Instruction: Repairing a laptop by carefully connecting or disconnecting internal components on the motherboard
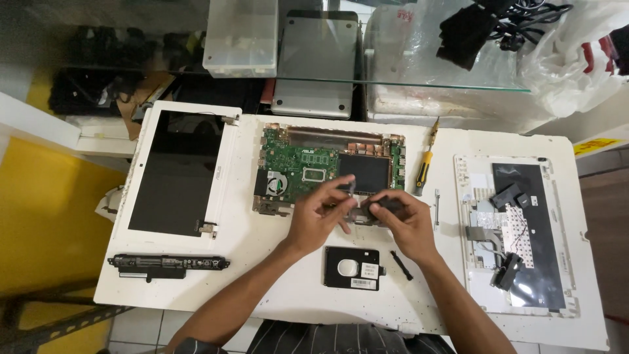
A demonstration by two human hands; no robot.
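A: Start with the biggest thing; where do you stand?

B: You lean over the white worktable (275, 295); on its left lies the white-framed laptop screen panel (177, 172) with its black glass face up; on its right rests the white keyboard shell (514, 233), turned inside up; between them sits the green motherboard in its open laptop base (314, 164).

A: And the mid-sized pieces?

B: The long black battery bar (168, 264) lies near the front left edge; the black square hard drive (352, 267) lies just in front of your hands, with a short black bracket strip (401, 265) just beside it; the yellow-handled screwdriver (424, 167) rests right of the board.

A: Your hands?

B: Your left hand (318, 213) is curled, fingers pinched on a small pale part; your right hand (406, 223) closes around a small dark component (386, 206) at the board's front edge; the two hands almost meet; what the component is, I cannot tell.
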